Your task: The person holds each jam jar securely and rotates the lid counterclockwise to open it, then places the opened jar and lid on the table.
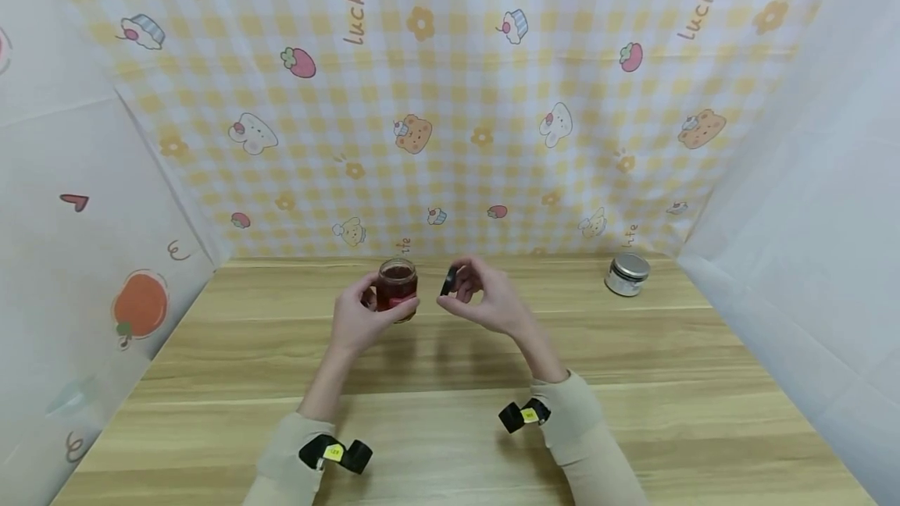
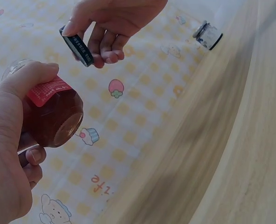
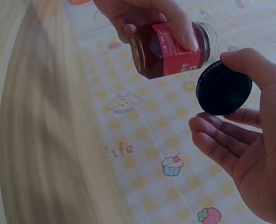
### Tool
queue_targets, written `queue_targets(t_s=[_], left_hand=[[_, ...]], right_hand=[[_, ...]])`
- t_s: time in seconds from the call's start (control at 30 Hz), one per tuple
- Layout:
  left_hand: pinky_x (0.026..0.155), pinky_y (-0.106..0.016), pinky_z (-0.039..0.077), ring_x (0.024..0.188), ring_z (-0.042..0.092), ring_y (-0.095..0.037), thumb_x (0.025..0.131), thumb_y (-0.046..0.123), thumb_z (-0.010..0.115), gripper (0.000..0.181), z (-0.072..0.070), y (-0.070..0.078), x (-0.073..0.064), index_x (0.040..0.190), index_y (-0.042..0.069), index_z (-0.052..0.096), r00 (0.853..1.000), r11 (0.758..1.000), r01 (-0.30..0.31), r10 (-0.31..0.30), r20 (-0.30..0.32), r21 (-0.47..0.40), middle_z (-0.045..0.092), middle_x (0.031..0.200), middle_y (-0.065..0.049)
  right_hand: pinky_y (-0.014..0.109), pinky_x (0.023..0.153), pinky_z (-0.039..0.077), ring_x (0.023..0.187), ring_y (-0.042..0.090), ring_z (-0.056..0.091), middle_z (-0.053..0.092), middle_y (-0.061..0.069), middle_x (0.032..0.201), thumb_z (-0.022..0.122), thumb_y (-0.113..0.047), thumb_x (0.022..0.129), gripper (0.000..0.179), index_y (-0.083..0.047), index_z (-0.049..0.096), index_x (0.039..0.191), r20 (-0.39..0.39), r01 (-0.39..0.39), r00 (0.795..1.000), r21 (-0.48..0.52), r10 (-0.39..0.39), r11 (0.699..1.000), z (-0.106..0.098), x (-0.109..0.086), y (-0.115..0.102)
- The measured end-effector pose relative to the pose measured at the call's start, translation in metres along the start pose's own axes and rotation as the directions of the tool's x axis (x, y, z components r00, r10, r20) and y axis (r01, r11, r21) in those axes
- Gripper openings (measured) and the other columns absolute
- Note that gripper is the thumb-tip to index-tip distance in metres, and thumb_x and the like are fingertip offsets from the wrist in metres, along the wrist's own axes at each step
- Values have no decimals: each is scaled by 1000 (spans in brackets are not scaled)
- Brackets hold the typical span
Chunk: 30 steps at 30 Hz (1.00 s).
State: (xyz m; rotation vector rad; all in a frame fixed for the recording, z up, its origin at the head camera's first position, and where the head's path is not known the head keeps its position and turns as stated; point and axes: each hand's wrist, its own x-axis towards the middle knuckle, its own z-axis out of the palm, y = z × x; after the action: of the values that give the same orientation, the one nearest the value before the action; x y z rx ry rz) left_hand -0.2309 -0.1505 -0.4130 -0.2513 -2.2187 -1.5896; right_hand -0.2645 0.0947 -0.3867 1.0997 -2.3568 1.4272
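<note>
My left hand (image 1: 356, 317) grips a glass jar (image 1: 397, 279) of dark reddish-brown contents, its thumb across the red label (image 3: 175, 51). The jar is upright and uncovered, its clear rim (image 3: 213, 44) showing. To the right of it, my right hand (image 1: 488, 299) pinches a black screw lid (image 3: 224, 88) by its edge between thumb and fingers. The lid is turned on its side, its hollow inside toward the right palm in the right wrist view. A small gap parts lid and jar in the head view. Both are held above the table.
A small jar with a silver lid (image 1: 628, 273) stands at the back right of the wooden table (image 1: 450, 443). Behind the table hangs a yellow checked cloth (image 1: 457, 84), with pale cloth walls on both sides. Each sleeve carries a black wrist camera.
</note>
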Motion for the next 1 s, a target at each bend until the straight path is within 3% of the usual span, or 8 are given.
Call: queue_targets(t_s=[0.2,0.4,0.57,0.77,1.0], left_hand=[[53,-26,35,63,44,-20,70,21,95,44,-8,-5,-2,107,11,74,1000,1000,8,-7,-25,17,58,75,-4],[53,-26,35,60,42,-17,69,24,96,44,-15,-12,-3,104,11,73,999,999,37,-36,-34,40,54,70,-6],[55,-26,39,63,47,-17,70,27,95,46,-20,-18,-3,108,12,73,996,994,84,-82,-34,67,59,78,-8],[55,-26,41,65,49,-16,72,32,94,47,-27,-23,-3,110,12,73,990,985,137,-133,-48,105,61,84,-9],[54,-27,42,64,49,-17,71,33,94,47,-35,-33,-2,109,13,74,982,973,184,-175,-74,140,62,82,-8]], right_hand=[[45,73,56,77,16,63,66,14,92,81,-14,86,45,0,58,121,12,-13,1000,21,13,1000,10,3,6],[35,75,56,79,17,64,68,8,90,80,-17,84,50,4,56,122,38,-32,999,-11,33,999,20,9,9],[41,75,57,79,15,64,67,5,93,78,-16,82,51,4,54,122,66,-51,996,-33,53,998,30,14,12],[25,74,55,82,14,64,66,5,95,79,-17,81,54,3,54,123,94,-99,990,-74,106,992,44,22,13],[23,74,54,82,14,64,66,5,95,82,-19,79,55,2,54,121,130,-154,978,-65,161,986,60,32,18]])
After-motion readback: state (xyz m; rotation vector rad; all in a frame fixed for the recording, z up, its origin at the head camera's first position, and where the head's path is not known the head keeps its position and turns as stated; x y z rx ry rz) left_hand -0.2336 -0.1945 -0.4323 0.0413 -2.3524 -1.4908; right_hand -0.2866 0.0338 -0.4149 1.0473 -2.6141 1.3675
